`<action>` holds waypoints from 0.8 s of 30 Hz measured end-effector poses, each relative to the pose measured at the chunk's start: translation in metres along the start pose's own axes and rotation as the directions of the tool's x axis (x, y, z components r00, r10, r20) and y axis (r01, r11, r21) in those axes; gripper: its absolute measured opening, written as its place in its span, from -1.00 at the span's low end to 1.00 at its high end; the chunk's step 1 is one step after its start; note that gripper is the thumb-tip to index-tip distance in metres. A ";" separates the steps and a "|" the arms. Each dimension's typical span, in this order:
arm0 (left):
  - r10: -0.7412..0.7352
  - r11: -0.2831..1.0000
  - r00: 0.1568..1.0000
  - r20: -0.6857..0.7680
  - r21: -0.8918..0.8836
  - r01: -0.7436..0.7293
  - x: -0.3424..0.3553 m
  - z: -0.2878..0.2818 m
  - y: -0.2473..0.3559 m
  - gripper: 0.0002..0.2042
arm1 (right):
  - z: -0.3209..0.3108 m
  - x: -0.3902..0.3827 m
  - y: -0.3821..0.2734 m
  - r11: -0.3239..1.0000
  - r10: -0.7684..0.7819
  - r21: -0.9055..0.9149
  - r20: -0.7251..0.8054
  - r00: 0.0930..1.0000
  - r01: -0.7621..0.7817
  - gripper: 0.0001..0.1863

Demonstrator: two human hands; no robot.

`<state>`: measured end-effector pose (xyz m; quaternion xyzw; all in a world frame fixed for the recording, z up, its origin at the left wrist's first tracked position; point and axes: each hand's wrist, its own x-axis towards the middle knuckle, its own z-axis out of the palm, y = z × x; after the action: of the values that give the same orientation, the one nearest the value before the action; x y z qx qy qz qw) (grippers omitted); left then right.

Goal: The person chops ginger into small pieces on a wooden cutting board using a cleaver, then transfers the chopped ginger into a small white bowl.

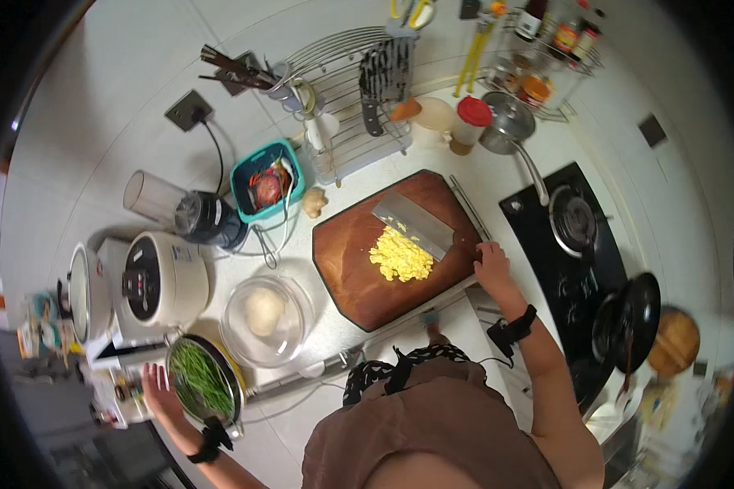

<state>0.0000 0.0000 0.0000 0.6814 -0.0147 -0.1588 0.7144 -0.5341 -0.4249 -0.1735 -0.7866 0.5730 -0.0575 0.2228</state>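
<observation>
My left hand [161, 393] is beside the left rim of a metal pot [241, 387] at the lower left, fingers apart, holding nothing I can see. Long green chives [201, 376] lie in that pot. On the right, my right hand [493, 267] is at the right edge of a brown wooden cutting board [347, 269], its fingers loosely bent and apart. Whether it touches the board is hard to make out. A cleaver [416, 226] lies flat on the board, its handle end toward my right hand. Chopped yellow scrambled egg [401, 256] is heaped against its blade.
A clear bowl [300, 314] holding pale dough [265, 311] stands left of the board. Behind it are a ginger root [314, 202] and a teal basket [238, 183] of vegetables. A white rice cooker [183, 279] stands left; a black gas stove [538, 220] lies right, with a saucepan [510, 122] behind.
</observation>
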 end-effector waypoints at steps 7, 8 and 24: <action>0.057 0.951 0.972 -0.226 0.309 0.016 -0.174 0.055 -0.027 -0.72 | 0.011 0.069 0.016 0.958 -0.212 -0.159 0.164 0.963 0.238 -0.62; 0.042 0.955 0.972 -0.230 0.296 0.028 -0.179 0.044 -0.019 -0.73 | 0.014 0.075 0.021 0.939 -0.293 -0.146 0.133 0.947 0.311 -0.64; -0.135 0.973 0.989 -0.060 0.179 0.143 -0.267 0.149 -0.141 -0.87 | -0.021 -0.011 -0.055 0.812 -0.472 0.517 0.308 0.826 0.272 -0.65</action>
<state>-0.3184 -0.0812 -0.0750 0.7468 0.0355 -0.1902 0.6363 -0.4971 -0.4071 -0.1302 -0.8049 0.3117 -0.0607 0.5013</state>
